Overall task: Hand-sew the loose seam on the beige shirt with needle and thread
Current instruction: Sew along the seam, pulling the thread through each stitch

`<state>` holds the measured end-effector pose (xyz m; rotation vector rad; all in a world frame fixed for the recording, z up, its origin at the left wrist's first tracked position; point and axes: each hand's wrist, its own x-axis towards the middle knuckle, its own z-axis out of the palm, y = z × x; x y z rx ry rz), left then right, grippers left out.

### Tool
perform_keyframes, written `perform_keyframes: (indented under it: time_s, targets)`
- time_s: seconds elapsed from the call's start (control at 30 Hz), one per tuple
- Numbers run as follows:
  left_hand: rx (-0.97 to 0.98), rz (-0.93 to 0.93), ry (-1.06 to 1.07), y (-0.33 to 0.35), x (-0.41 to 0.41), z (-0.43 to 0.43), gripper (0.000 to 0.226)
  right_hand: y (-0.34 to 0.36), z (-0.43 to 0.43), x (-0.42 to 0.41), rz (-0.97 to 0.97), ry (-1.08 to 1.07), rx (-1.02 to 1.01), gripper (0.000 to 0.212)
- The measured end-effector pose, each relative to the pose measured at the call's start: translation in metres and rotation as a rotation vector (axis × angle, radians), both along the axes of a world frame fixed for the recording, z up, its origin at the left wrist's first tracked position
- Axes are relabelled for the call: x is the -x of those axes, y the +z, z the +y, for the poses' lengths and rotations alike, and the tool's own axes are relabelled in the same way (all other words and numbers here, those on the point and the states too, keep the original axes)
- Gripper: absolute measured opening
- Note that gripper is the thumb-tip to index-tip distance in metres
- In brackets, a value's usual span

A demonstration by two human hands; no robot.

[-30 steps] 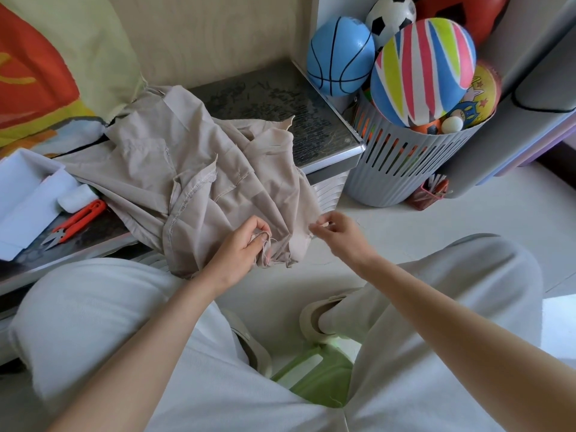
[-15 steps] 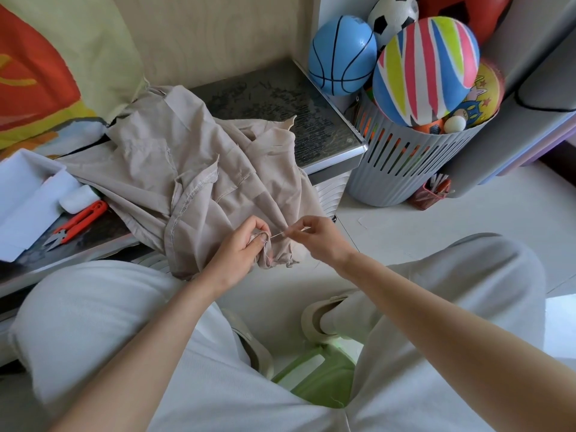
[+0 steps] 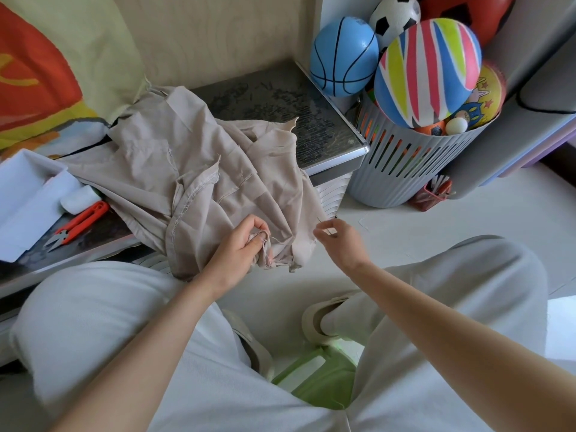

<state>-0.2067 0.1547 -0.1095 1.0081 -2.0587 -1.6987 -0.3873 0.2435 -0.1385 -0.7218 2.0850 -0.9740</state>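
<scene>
1. Beige shirt [image 3: 199,182]: thin, soft woven cloth, crumpled in loose folds, with a raw stitched seam edge showing. It lies up and to the left of both hands and spills over the table's front edge down to them.
2. Table [image 3: 280,98]: a dark, glossy, mottled top with a metal rim, beyond the hands and under the shirt.
3. Basket [image 3: 405,169]: a round tub of grey slotted plastic on the floor, up and to the right of the right hand. It is heaped with smooth balls.
4. White box [image 3: 25,188]: a shallow open rectangle, far left of the left hand.
5. Left hand [image 3: 240,247]: fingers curled, thumb and fingertips pinching a bunched fold of the shirt's hanging edge.
6. Right hand [image 3: 339,241]: just right of the cloth, with thumb and forefinger pressed together on the needle and the other fingers loosely bent.
7. Red snips [image 3: 81,221]: plastic handles and short metal blades, lying flat left of the left hand, just beside the box.
8. Needle [image 3: 321,221]: a thin dark sliver poking up from the right fingertips, barely visible.
</scene>
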Motion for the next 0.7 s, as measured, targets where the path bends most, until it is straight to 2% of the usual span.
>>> perform_keyframes:
  time_s: [0.1,0.17,0.27,0.4,0.53,0.7]
  targets:
    - [-0.014,0.019,-0.007,0.0,0.0,0.0,0.01,0.015,-0.003,-0.013,-0.076,0.132,0.179,0.02]
    - [-0.007,0.022,-0.01,-0.001,0.0,-0.001,0.011,0.023,-0.007,-0.022,-0.2,0.256,0.207,0.021]
    - [-0.011,0.023,-0.012,-0.004,0.002,-0.002,0.007,0.03,-0.013,-0.033,-0.292,0.368,0.18,0.006]
    - [-0.034,0.006,0.014,-0.008,0.0,-0.005,0.007,0.024,-0.018,-0.036,-0.239,0.304,0.171,0.019]
    - [-0.034,0.013,0.012,-0.008,-0.001,-0.005,0.007,0.015,-0.017,-0.025,-0.123,0.166,0.114,0.016]
    - [-0.017,0.028,0.001,-0.002,0.001,0.0,0.017,0.001,-0.015,-0.008,0.009,0.013,-0.037,0.012]
